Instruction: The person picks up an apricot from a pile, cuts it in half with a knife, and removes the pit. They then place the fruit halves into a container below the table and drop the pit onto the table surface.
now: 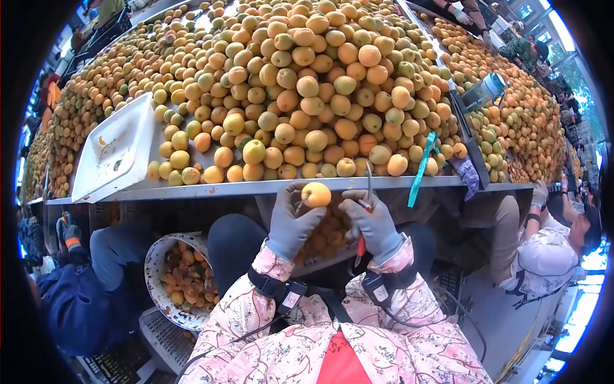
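My left hand (293, 217), in a grey glove, pinches a yellow-orange apricot (316, 194) in front of the table edge. My right hand (376, 224), gloved too, is closed around a red-handled tool (361, 247). The tool's thin, curved metal end points up past the fingers, and its lower end hangs below the palm. A small gap separates the right fingertips from the fruit. A large heap of apricots (320, 83) covers the table just beyond both hands. Below and between the hands, more apricots (327, 238) lie in a container that is partly hidden.
A white tray (121, 146) sits on the table's left edge. Low on the left stands a white bucket (151, 272) of discarded-looking fruit. A green strap (422, 171), a purple cloth (469, 178) and a clear bottle (481, 93) are to the right. Co-workers sit on both sides.
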A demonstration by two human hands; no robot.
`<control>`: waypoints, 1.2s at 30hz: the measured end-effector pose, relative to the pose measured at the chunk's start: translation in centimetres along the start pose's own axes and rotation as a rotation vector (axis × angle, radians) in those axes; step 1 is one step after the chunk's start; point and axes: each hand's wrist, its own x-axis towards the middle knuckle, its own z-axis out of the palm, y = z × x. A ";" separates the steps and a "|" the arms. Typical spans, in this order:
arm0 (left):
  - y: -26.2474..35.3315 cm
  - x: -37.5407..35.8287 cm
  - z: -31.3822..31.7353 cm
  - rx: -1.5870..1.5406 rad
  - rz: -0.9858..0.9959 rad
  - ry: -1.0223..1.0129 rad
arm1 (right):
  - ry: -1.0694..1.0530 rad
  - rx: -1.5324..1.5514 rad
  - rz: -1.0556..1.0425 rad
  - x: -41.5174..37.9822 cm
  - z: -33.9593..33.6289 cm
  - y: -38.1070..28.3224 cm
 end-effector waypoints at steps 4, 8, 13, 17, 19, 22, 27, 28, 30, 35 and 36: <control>0.3 -0.8 0.9 0.117 -0.029 -0.084 | -0.141 -0.093 -0.031 -0.1 1.3 -0.2; 0.5 -0.8 0.4 0.282 0.034 -0.093 | -0.227 -0.006 0.016 0.8 1.3 0.5; 0.7 -0.6 0.0 0.040 -0.169 -0.175 | -0.292 0.183 0.103 0.5 1.7 1.0; 0.8 -0.5 0.2 0.376 0.054 -0.052 | -0.009 -0.363 -0.307 0.5 1.4 1.2; 0.6 -0.8 0.4 0.548 0.132 -0.035 | -0.047 -0.589 -0.426 -0.3 2.3 0.2; 0.5 -0.8 0.3 0.555 0.113 -0.021 | -0.007 -0.578 -0.406 0.6 2.7 0.5; 0.8 -0.9 -1.2 0.346 -0.036 -0.231 | -0.193 -0.249 -0.094 -0.1 1.5 -0.8; 0.8 -1.0 -1.1 0.347 -0.034 -0.233 | -0.218 -0.303 -0.127 -0.1 1.3 -0.8; 0.9 -1.0 -0.8 0.209 -0.105 -0.278 | -0.243 -0.356 -0.165 0.2 0.6 -0.7; 3.5 -1.7 -0.4 -0.110 -0.264 -0.470 | -0.148 -0.187 -0.157 2.0 -3.3 -2.9; 3.2 -1.6 -0.5 -0.112 -0.264 -0.468 | -0.121 -0.186 -0.140 2.1 -3.3 -3.4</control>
